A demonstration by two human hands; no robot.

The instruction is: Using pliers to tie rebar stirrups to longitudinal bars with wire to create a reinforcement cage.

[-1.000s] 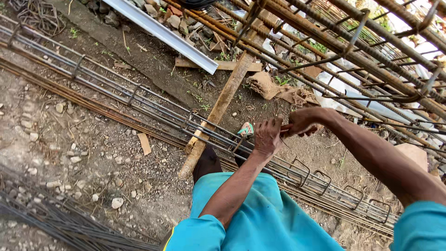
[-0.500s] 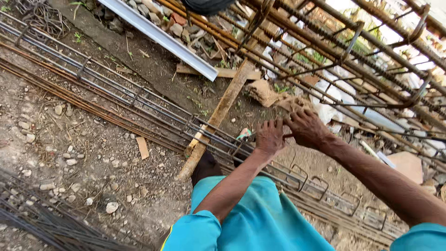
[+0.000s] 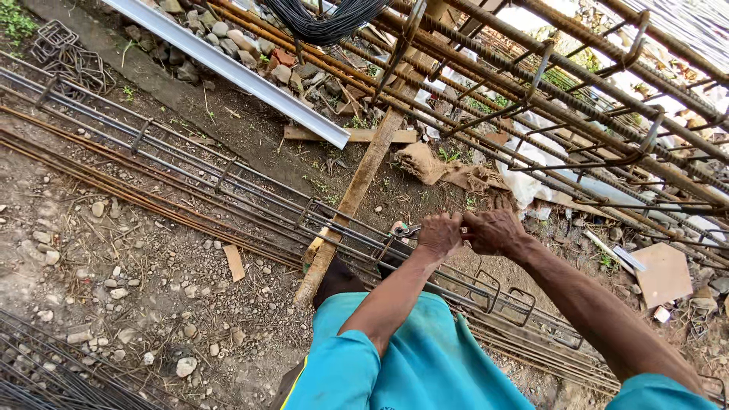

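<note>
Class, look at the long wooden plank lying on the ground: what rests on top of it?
The rebar cage crosses over the wooden plank near its lower end. Whether the plank's far end passes under the raised rebar frame cannot be seen.

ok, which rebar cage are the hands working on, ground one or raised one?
The ground cage: both the left hand and right hand meet at its top bars. The raised cage runs above them, untouched.

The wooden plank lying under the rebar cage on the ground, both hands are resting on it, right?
Not quite. In the head view both hands, left and right, meet above the rebar cage, not on the wooden plank, which does lie under the cage.
</note>
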